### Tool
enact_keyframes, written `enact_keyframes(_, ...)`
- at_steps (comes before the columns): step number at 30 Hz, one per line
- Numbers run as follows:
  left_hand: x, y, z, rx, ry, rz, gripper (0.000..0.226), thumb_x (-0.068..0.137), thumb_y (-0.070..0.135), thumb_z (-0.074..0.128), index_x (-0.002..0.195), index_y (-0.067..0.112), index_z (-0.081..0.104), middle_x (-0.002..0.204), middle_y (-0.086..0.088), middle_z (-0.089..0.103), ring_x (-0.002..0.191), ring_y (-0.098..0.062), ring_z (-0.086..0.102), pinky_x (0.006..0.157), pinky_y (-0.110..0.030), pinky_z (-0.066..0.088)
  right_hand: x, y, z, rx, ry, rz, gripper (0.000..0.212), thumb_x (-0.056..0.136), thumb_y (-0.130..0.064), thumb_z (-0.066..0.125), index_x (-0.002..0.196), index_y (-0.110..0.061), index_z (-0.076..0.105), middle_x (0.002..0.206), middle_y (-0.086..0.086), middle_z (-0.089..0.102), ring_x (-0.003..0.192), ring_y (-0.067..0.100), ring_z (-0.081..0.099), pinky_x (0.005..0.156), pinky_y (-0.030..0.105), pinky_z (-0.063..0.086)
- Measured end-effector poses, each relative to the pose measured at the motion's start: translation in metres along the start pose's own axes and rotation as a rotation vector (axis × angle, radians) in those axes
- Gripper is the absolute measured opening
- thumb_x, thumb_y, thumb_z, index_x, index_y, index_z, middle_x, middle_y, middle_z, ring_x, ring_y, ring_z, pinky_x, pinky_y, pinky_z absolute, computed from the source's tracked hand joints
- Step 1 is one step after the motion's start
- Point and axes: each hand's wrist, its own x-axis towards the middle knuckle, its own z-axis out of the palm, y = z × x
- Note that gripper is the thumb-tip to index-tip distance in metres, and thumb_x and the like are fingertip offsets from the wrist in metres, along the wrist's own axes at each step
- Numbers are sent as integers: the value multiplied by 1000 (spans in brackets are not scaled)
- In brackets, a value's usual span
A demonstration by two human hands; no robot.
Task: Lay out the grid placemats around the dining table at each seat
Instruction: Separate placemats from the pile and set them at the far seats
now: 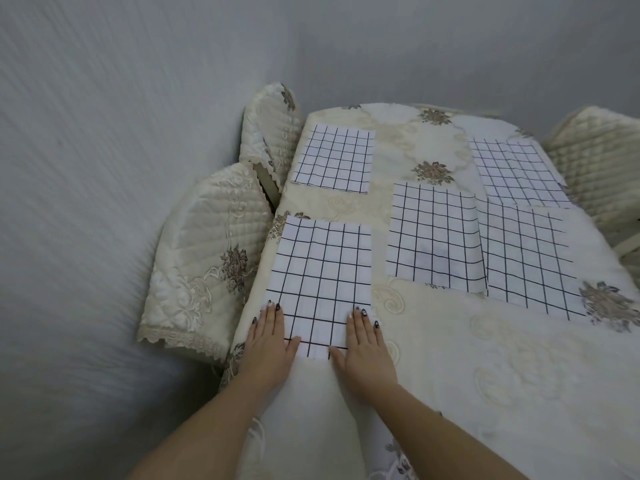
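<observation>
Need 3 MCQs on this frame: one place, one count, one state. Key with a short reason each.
1. Where do the left hand and right hand rest?
A. At the near corners of the near-left placemat
B. On a plate
C. On a chair seat

2. How many grid placemats lie on the table?
A. Three
B. Five
C. Seven

3. How are the hands' fingers?
A. Fisted
B. Pinching a lifted corner
C. Straight, flat on the mat

Key:
1 A, one hand lies at each near corner.
2 B, near-left placemat plus far-left mat, middle mat, far-right mat, near-right mat.
3 C, all fingers lie extended.
</observation>
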Motion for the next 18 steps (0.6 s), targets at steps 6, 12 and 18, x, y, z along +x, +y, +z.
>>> enact_keyframes(6, 7, 18, -37, -536, 86, -171, 53, 101, 30, 39, 147, 6, 30, 157, -10, 27, 144, -23, 26, 118, -36, 21, 8, -5, -53, 527, 27, 71, 41, 100, -33, 40, 131, -7, 42, 136, 4, 46, 130, 23, 39, 105, 33, 30)
enact_keyframes(12, 0, 54, -67, -1043, 197, -300, 36, 100, 30, 42, 129, 12, 54, 130, -6, 56, 120, -20, 50, 102, -33, 37, -2, 3, -89, 1200, 148, 277, 39, 99, -26, 44, 137, -17, 49, 139, -4, 49, 133, 16, 42, 114, 32, 28)
enact_keyframes(18, 6, 81, -76, -1271, 193, -335, 21, 98, 33, 47, 108, 20, 60, 118, -1, 62, 113, -19, 55, 104, -43, 43, 6, 10, -101, 1384, 193, 327, 29, 99, -24, 45, 124, -18, 57, 123, 2, 59, 113, 17, 57, 102, 41, 45)
